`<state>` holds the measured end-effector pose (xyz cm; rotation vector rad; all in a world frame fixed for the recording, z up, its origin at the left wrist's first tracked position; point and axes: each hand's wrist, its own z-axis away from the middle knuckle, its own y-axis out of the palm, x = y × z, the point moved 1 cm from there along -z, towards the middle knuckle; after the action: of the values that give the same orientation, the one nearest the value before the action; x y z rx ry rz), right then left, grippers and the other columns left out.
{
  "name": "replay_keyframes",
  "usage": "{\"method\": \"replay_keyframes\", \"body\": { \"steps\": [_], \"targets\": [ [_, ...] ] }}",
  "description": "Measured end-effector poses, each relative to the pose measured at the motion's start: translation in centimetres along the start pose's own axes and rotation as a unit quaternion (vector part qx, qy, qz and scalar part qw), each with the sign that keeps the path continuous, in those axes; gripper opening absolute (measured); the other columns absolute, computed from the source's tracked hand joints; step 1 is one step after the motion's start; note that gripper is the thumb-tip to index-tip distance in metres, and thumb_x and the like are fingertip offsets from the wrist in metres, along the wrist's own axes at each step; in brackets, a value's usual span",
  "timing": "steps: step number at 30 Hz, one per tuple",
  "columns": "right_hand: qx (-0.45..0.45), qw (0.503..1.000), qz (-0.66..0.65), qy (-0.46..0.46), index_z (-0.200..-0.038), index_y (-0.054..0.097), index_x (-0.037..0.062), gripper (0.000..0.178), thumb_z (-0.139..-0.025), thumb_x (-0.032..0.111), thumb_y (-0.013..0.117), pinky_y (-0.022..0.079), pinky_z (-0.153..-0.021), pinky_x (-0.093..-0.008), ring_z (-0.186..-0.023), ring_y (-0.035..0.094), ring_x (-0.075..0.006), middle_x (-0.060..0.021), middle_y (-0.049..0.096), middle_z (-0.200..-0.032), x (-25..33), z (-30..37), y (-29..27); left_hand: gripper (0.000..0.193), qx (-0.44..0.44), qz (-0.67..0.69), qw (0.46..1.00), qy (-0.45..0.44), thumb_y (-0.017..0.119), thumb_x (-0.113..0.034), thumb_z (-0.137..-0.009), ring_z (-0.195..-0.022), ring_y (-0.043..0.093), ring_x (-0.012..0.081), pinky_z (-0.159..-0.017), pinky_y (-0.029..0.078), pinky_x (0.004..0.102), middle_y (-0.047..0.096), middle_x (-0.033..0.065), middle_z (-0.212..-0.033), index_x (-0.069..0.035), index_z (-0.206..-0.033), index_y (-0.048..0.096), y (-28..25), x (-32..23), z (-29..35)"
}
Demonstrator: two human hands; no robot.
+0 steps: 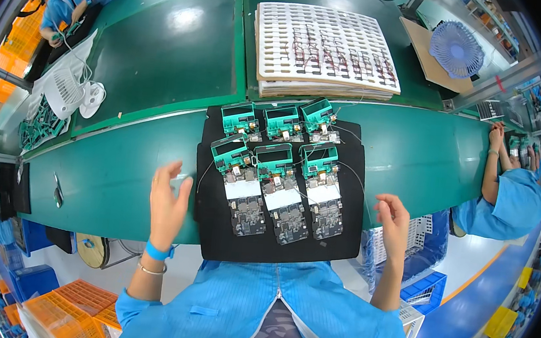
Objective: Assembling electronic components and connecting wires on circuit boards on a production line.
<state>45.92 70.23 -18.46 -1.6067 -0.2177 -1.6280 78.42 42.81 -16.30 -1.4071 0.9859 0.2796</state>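
My left hand (pixel 169 203) hovers beside the left edge of a black mat (pixel 216 247), thumb and fingers apart, holding nothing. On the other side, my right hand (pixel 393 225) is raised off the mat's right edge with loosely bent fingers and nothing in them. Between the hands, several green plastic housings with circuit boards and thin wires lie on the mat in two rows. In the nearer row, dark circuit boards (pixel 290 224) with white strips (pixel 284 198) extend toward me from the green housings (pixel 274 159). The farther row has smaller-looking green housings (pixel 281 122).
A stack of white slotted trays (pixel 329 18) holding small wired parts stands beyond the mat. A white fan (pixel 63 93) and a heap of green parts (pixel 41 126) are at the left. A purple basket (pixel 456 50) sits at the far right. Other people work at both sides.
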Motion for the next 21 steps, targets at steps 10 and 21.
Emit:
{"method": "replay_keyframes", "body": {
  "steps": [10, 21],
  "targets": [
    [-0.034, 0.999, 0.001, 0.006, -0.111, 0.055, -0.0023, 0.029, -0.088, 0.015, 0.061, 0.043, -0.065, -0.0239, -0.068, 0.051, -0.0083, -0.0024, 0.057, -0.076, -3.0, 1.1, 4.0, 0.021, 0.062, -0.076, 0.99, 0.101, 0.064, -0.01, -0.084, -0.068, 0.053, 0.014, -0.063, 0.044, 0.0269, 0.053, 0.0044, -0.072, -0.001, -0.1, 0.053, 0.9, 2.1, 1.4],
    [-0.061, 0.969, -0.237, 0.024, -0.103, 0.059, 0.0011, 0.016, -0.088, 0.007, 0.057, 0.041, -0.076, -0.0187, -0.081, 0.053, -0.0043, 0.0026, 0.059, -0.089, -2.8, -0.5, -7.0, 0.076, 0.402, 0.317, 0.842, -0.169, 0.068, -0.014, -0.085, -0.073, 0.055, 0.0108, -0.059, 0.051, 0.0247, 0.047, 0.0025, -0.082, 0.004, -0.141, 0.02, 3.5, -8.0, 0.6]
  ]
}}
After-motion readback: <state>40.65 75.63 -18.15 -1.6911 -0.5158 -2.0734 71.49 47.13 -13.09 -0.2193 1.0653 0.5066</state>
